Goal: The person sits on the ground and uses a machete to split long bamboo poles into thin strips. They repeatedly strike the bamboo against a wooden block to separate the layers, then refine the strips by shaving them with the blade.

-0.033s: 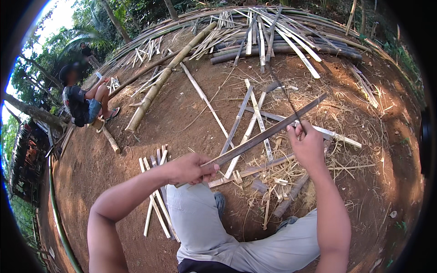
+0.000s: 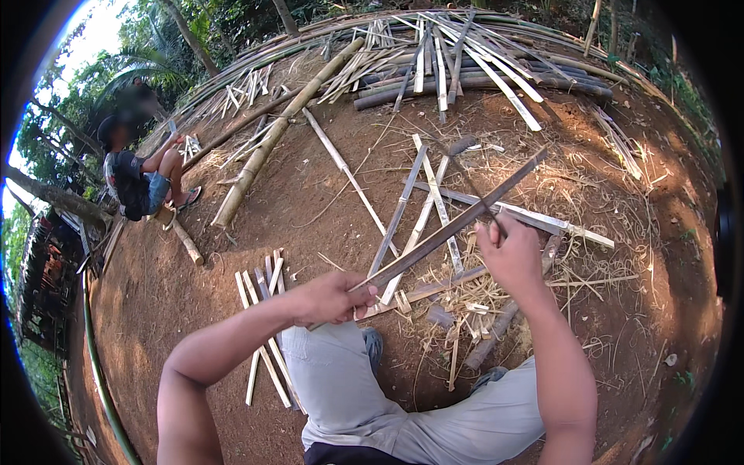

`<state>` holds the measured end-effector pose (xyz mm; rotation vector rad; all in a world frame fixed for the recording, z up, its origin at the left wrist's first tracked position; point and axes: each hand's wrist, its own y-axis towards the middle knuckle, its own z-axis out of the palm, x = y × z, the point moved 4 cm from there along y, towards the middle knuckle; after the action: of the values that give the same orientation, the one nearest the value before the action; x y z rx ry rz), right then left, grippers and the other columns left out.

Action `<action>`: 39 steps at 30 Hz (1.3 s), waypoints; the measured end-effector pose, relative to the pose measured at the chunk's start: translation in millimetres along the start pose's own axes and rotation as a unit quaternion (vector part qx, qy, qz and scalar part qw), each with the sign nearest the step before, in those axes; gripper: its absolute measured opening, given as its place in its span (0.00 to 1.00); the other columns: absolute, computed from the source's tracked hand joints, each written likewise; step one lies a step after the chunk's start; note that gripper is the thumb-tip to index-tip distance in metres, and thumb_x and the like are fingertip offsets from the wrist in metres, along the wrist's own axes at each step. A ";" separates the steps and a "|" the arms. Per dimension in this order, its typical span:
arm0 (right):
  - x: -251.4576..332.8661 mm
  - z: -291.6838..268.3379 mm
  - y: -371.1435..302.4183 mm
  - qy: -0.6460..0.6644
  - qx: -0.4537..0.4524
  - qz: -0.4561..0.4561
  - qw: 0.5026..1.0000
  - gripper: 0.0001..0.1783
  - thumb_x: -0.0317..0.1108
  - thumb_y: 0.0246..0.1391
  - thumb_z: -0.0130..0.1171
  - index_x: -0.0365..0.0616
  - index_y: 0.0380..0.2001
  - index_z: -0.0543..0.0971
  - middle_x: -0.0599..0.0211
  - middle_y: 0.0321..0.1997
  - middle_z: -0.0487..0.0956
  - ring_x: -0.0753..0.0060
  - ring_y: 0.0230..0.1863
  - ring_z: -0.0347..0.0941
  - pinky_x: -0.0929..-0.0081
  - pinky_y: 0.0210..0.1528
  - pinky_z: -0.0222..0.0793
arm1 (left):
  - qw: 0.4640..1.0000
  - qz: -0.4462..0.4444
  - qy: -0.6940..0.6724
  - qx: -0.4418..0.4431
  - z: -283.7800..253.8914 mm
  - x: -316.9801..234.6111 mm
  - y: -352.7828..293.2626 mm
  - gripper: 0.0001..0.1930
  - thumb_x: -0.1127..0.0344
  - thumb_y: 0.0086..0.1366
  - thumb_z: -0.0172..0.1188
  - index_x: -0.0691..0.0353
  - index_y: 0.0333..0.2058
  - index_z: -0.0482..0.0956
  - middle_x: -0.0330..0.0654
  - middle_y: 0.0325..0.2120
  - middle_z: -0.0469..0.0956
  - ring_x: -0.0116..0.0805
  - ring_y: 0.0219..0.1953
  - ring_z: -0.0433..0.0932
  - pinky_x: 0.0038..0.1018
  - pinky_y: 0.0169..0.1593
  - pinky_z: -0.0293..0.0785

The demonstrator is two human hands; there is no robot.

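Note:
My left hand is closed around the near end of a long bamboo strip, dark on its visible side. The strip slants up and away to the right above my lap. In my closed right hand is a thin, dark, narrow-bladed knife, seen nearly edge-on. Its blade crosses the strip toward its far part and points away and to the left. Whether the edge touches the strip I cannot tell. Beneath my hands lie several split bamboo strips and a heap of curled shavings.
Several cut strips lie beside my left knee. A thick bamboo pole stretches away at left, near a seated person. Piled poles and split strips lie at the far side. A short round piece rests between my feet.
My right hand and the knife have moved slightly left, and the blade leans further left. My left hand has moved a little right and the strip's far end has risen slightly.

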<state>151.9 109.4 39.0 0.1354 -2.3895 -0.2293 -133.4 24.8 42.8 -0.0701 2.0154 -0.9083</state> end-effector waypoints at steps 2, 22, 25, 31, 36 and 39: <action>23.1 14.4 -22.1 -0.025 0.072 -0.046 0.996 0.12 0.38 0.57 0.57 0.44 0.24 0.74 0.57 0.17 0.77 0.55 0.22 0.77 0.54 0.30 0.72 | 0.995 0.013 -0.095 0.034 35.3 2.1 6.2 0.15 0.54 0.75 0.46 0.59 0.35 0.69 0.33 0.22 0.71 0.19 0.20 0.64 0.20 0.24 0.63; 38.0 53.4 -41.2 -0.129 0.047 -0.188 0.972 0.06 0.26 0.49 0.54 0.41 0.20 0.77 0.52 0.18 0.78 0.49 0.23 0.80 0.56 0.28 0.76 | 0.916 0.181 0.071 -0.350 103.0 -24.7 4.1 0.10 0.68 0.72 0.47 0.73 0.41 0.66 0.69 0.25 0.74 0.71 0.30 0.74 0.56 0.33 0.68; 19.6 34.9 -14.9 -0.154 0.045 -0.110 0.981 0.08 0.26 0.51 0.53 0.42 0.22 0.79 0.52 0.19 0.79 0.50 0.25 0.81 0.57 0.29 0.78 | 0.926 0.166 0.072 -0.331 114.5 -12.9 -4.6 0.09 0.69 0.71 0.48 0.71 0.38 0.65 0.67 0.22 0.73 0.71 0.28 0.73 0.56 0.30 0.66; 1.0 30.7 15.6 -0.178 0.014 -0.079 0.981 0.07 0.24 0.49 0.53 0.40 0.23 0.80 0.47 0.23 0.80 0.45 0.29 0.81 0.52 0.33 0.77 | 0.924 0.144 0.065 -0.349 112.8 7.3 -28.7 0.07 0.70 0.71 0.50 0.68 0.35 0.65 0.62 0.18 0.72 0.69 0.23 0.72 0.52 0.25 0.64; -31.8 27.1 42.0 -0.190 -0.021 -0.040 0.981 0.08 0.26 0.49 0.54 0.39 0.28 0.83 0.46 0.25 0.81 0.45 0.30 0.81 0.53 0.35 0.77 | 0.927 0.146 0.070 -0.339 112.7 19.6 -46.1 0.09 0.69 0.71 0.51 0.68 0.32 0.66 0.60 0.17 0.70 0.66 0.23 0.73 0.44 0.24 0.65; -50.7 21.0 60.3 -0.149 0.000 0.093 0.984 0.07 0.24 0.51 0.56 0.35 0.32 0.83 0.45 0.31 0.82 0.47 0.34 0.81 0.56 0.38 0.77 | 0.947 0.076 0.101 -0.294 125.7 39.4 -64.3 0.07 0.69 0.70 0.51 0.67 0.36 0.66 0.63 0.20 0.73 0.68 0.25 0.74 0.51 0.26 0.68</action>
<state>172.9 179.3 2.7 -0.1309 -2.6793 -0.1723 -80.7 -108.8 13.6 -0.1526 2.3877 -0.1989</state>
